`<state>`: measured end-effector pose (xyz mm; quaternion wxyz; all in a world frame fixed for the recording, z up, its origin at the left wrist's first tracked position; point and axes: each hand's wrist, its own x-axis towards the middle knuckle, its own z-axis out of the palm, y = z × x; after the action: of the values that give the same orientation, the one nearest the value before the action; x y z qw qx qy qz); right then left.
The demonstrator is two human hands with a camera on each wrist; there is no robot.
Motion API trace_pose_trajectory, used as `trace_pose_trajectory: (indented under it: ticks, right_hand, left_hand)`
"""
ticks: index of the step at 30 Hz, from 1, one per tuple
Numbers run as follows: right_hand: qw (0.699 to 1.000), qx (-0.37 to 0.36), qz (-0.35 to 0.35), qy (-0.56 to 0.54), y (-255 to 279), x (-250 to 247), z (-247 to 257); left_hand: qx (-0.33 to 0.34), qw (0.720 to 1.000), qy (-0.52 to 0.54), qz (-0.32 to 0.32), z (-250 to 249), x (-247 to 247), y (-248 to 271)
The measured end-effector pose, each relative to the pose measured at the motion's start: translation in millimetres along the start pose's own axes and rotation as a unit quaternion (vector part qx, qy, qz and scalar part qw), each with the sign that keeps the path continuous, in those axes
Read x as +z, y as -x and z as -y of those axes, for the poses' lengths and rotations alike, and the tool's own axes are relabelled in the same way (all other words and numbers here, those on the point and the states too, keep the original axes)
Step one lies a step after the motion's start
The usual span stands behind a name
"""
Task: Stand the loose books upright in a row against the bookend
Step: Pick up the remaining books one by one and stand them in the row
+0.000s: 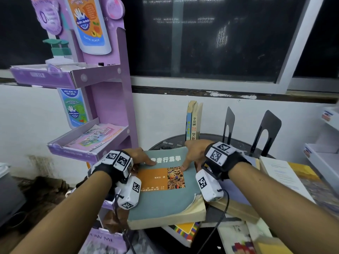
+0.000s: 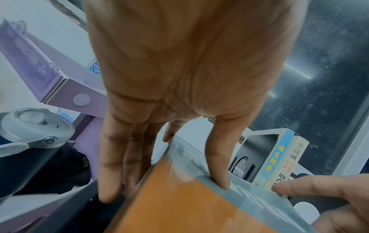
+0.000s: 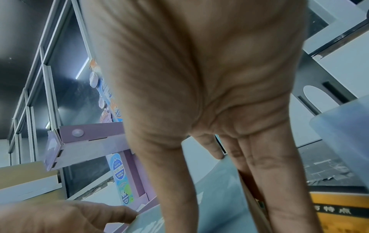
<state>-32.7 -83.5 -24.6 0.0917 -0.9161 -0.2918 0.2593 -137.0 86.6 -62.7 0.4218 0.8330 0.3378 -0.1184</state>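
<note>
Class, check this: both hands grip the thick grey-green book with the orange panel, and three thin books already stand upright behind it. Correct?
Not quite. The left hand and right hand do grip the thick grey-green book with the orange panel, but the head view shows only two thin upright books behind it.

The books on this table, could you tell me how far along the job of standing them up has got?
Done: two books stand upright at the back, left of two black bookends. In hand: the left hand and right hand grip the grey-green book, lying flat. Left: the loose books at right.
</note>
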Motion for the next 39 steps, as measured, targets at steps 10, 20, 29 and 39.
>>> trace_pose_trajectory:
  ticks: [10,20,29,39]
  right_hand:
    - [0.997,-0.001,-0.039,-0.066,6.4,-0.2,-3.7]
    - [0.966,-0.060,-0.178,-0.178,28.2,-13.1,-3.7]
    - [0.907,-0.165,-0.344,-0.178,31.1,-23.9,-0.7]
    - [0.896,-0.198,-0.368,-0.150,37.3,-32.2,-11.4]
  left_hand:
    - [0.037,0.998,0.033,-0.041,-5.5,-7.1,3.2]
    - [0.134,0.972,0.147,-0.124,-17.9,-36.8,17.8]
    - [0.238,0.916,0.296,-0.129,-23.7,-54.5,41.2]
    - [0.349,0.868,0.340,-0.099,-12.5,-41.4,49.0]
